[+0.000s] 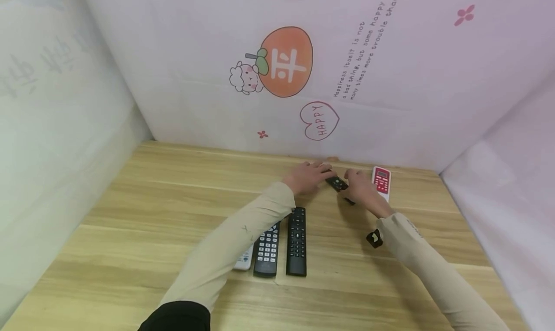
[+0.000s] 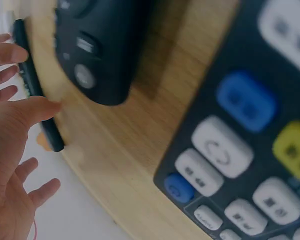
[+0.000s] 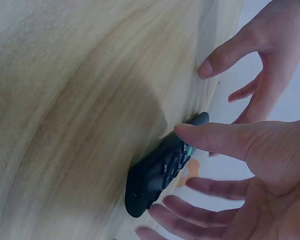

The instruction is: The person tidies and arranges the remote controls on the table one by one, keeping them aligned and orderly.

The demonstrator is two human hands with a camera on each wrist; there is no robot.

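A small black remote control (image 1: 338, 182) lies slantwise at the back of the table, between the two hands. My left hand (image 1: 305, 178) reaches its far end with outstretched fingers; in the right wrist view the left thumb (image 3: 222, 60) stands apart from the remote. My right hand (image 1: 363, 190) is spread about the near end. Its thumb (image 3: 210, 137) overlaps the remote's edge in the right wrist view, and the loosely stretched fingers (image 3: 190, 217) lie on the other side, with gaps between them.
Right of the hands lies a red-and-white remote (image 1: 381, 179). Nearer stand a long black remote (image 1: 297, 244), a dark remote with pale buttons (image 1: 266, 254) and a white remote (image 1: 244, 258), partly under the left sleeve. Printed white sheets (image 1: 208, 114) wall the table on three sides.
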